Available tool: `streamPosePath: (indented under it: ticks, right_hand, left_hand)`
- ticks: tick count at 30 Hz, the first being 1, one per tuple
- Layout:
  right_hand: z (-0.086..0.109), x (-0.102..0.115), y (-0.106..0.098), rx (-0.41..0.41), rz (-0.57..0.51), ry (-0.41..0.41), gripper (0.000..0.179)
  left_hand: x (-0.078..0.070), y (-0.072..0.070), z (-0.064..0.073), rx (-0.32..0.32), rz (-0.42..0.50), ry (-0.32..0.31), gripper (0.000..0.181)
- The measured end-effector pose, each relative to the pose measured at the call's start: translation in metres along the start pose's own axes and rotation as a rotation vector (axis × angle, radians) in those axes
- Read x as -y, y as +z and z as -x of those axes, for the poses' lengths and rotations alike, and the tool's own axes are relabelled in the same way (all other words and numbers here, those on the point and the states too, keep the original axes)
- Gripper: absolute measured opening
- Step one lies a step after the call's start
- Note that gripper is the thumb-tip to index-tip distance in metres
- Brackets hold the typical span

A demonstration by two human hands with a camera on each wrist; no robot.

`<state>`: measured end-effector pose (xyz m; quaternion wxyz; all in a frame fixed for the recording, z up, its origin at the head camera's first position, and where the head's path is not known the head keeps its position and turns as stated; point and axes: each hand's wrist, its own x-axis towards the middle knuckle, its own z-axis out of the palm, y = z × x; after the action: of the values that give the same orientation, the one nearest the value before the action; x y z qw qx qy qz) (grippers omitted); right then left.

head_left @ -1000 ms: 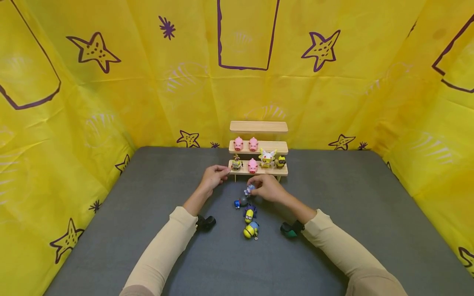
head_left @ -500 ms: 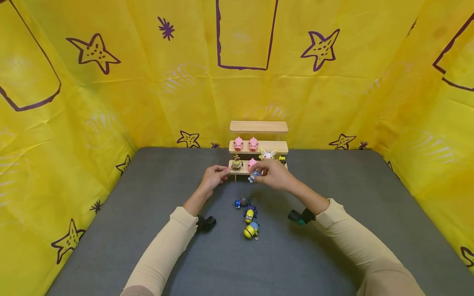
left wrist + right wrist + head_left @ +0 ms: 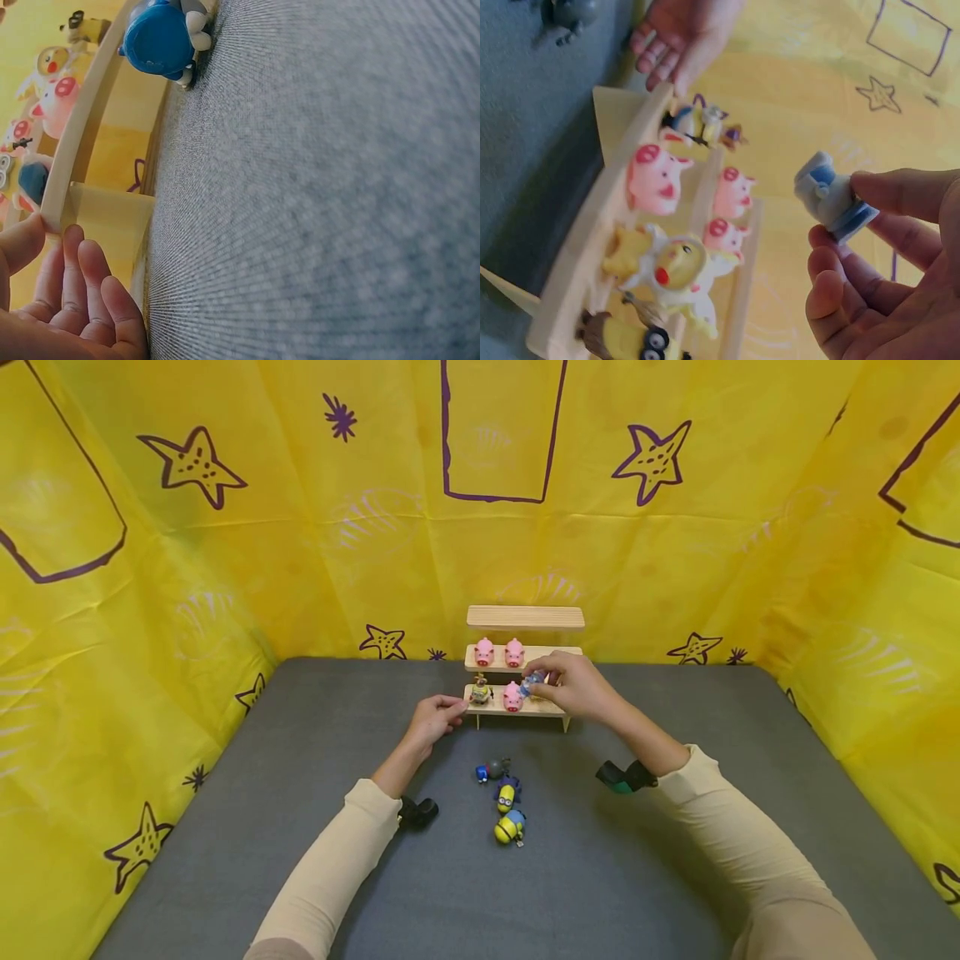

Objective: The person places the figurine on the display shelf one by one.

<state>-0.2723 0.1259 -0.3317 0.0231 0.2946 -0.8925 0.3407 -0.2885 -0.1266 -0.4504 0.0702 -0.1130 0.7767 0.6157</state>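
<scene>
My left hand (image 3: 435, 720) holds the left end of the lowest tier of a wooden three-tier display stand (image 3: 525, 617), thumb on top and fingers below. My right hand (image 3: 581, 685) pinches a small blue-and-white figurine (image 3: 829, 191) in the air above the lowest tier, near a pink pig (image 3: 513, 696). A goggled yellow figurine (image 3: 481, 692) stands at that tier's left end. The right wrist view also shows a white-hooded yellow figurine (image 3: 667, 262) and a Minion figurine (image 3: 630, 341) there; my right hand mostly hides both in the head view.
Two pink pigs (image 3: 498, 653) stand on the middle tier. On the grey tabletop (image 3: 300, 760) lie a blue-and-grey figurine (image 3: 491, 770), a Minion in dark purple (image 3: 507, 793) and a Minion in light blue (image 3: 510, 827). Yellow printed cloth (image 3: 285, 568) encloses the table.
My right hand has lifted the blue-and-white figurine off the tabletop and carried it up and slightly right, over the lowest tier. The left hand stays at the stand's end.
</scene>
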Motion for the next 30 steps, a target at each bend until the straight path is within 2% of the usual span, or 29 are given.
streamPosePath:
  ticks: [10,20,30]
  right_hand:
    - [-0.012,-0.002,-0.023,-0.047,-0.016,0.079,0.029]
    - [-0.033,-0.010,-0.038,-0.056,0.033,0.122,0.030]
    - [-0.049,-0.022,-0.038,-0.049,0.096,0.083,0.031]
  left_hand:
    - [0.000,0.000,-0.001,0.007,0.008,-0.002,0.029]
    - [-0.002,-0.001,-0.003,0.016,-0.003,-0.008,0.031]
    - [-0.003,-0.002,-0.001,0.014,-0.007,-0.025,0.030]
